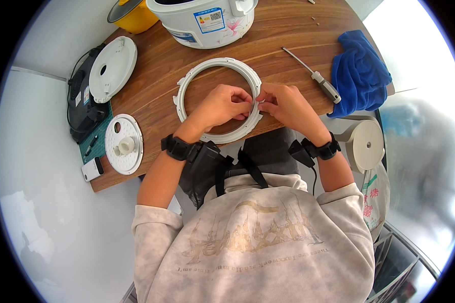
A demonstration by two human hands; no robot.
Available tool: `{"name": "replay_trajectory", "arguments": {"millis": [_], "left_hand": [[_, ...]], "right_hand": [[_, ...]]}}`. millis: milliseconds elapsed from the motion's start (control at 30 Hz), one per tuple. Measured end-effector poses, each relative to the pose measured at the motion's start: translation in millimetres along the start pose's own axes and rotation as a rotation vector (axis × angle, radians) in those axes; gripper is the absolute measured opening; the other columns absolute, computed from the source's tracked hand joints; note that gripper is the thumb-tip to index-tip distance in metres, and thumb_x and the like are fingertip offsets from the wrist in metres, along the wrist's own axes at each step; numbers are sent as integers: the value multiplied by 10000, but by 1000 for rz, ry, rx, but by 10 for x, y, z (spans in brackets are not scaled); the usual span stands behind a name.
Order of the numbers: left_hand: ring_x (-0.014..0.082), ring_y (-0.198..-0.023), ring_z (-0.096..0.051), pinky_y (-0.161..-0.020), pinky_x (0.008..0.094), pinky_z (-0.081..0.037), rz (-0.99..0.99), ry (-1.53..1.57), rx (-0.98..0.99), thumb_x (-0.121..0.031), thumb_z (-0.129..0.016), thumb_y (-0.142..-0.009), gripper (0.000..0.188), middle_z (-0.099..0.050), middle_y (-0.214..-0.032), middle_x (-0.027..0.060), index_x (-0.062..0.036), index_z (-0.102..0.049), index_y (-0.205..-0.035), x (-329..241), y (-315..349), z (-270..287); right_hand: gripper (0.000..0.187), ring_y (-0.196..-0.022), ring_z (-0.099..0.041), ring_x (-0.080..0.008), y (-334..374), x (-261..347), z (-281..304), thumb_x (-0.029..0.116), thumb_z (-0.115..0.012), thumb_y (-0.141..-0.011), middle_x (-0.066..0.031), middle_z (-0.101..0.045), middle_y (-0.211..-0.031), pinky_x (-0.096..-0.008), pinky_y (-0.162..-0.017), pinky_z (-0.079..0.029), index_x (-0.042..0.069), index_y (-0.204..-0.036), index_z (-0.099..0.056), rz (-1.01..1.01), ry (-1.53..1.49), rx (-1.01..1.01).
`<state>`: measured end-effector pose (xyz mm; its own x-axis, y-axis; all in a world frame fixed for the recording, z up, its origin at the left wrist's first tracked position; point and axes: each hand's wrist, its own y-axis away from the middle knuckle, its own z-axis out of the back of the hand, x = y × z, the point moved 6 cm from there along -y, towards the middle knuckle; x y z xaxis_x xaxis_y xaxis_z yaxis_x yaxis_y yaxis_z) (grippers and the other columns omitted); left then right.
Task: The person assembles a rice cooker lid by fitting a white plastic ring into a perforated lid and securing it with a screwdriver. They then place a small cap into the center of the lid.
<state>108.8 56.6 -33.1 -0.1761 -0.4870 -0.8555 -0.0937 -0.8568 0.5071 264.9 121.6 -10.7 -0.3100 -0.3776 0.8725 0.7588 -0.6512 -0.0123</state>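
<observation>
A white plastic ring (pixel 230 136) with small tabs on its rim lies on the wooden table in front of me, partly over the near edge. My left hand (pixel 223 107) reaches across the ring's opening, fingers closed on the inner side of its right rim. From the outer side, my right hand (pixel 286 104) pinches the same stretch of rim. The fingertips of both hands nearly meet there. Whether a smaller part sits between them is hidden. Beyond the ring stands a white rice cooker body (pixel 202 28) with a floral print.
On the right lie a screwdriver (pixel 316 78) and a blue towel (pixel 359 70); a large cream roll (pixel 366 144) is below. Leftward are a white round lid (pixel 117 70), a perforated white disc (pixel 129 160), a black corded device (pixel 86 108) and a yellow pot (pixel 136 19).
</observation>
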Motion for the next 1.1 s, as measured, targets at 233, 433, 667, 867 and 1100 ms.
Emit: {"name": "replay_trajectory", "arguments": {"millis": [233,433,667,867,1100], "left_hand": [[114,-873,-697,-808,254,-607,-38,30,23,-148,-715,-1001,165,-727,-970,38,7,-717,-1058,-12,6,19],[115,-852,-707,-744,262,-611,29,-102,-93,-225,-713,-1014,224,-740,-949,44,-4,-726,-1048,-131,-72,50],[117,-837,-703,-716,260,-606,39,-146,-61,-237,-712,-1014,239,-740,-928,51,-1,-720,-1054,-136,-183,64],[126,-848,-706,-753,269,-610,13,-120,9,-159,-721,-999,207,-738,-992,64,4,-682,-1122,-129,-46,59],[123,-834,-698,-731,271,-604,-10,-46,-40,-111,-749,-972,223,-740,-944,93,3,-620,-1115,-96,-8,74]], "right_hand": [[158,-729,-710,-356,-7,-12,1,45,-759,-869,-182,-728,-790,-399,-687,-533,11,-996,-672,-27,-12,19],[314,-734,-709,-358,12,-66,-10,31,-797,-844,-175,-715,-765,-405,-675,-536,4,-1060,-571,17,-4,-46],[344,-753,-718,-358,-13,-134,-7,39,-820,-828,-180,-724,-793,-404,-677,-541,4,-1034,-546,18,-13,-44],[338,-764,-722,-364,-18,-137,-5,45,-824,-826,-190,-726,-802,-404,-693,-550,-6,-1024,-555,14,-21,-55],[318,-801,-722,-375,-20,-93,-4,60,-824,-831,-199,-727,-844,-413,-712,-556,-16,-1010,-572,-7,-13,-47]]}}
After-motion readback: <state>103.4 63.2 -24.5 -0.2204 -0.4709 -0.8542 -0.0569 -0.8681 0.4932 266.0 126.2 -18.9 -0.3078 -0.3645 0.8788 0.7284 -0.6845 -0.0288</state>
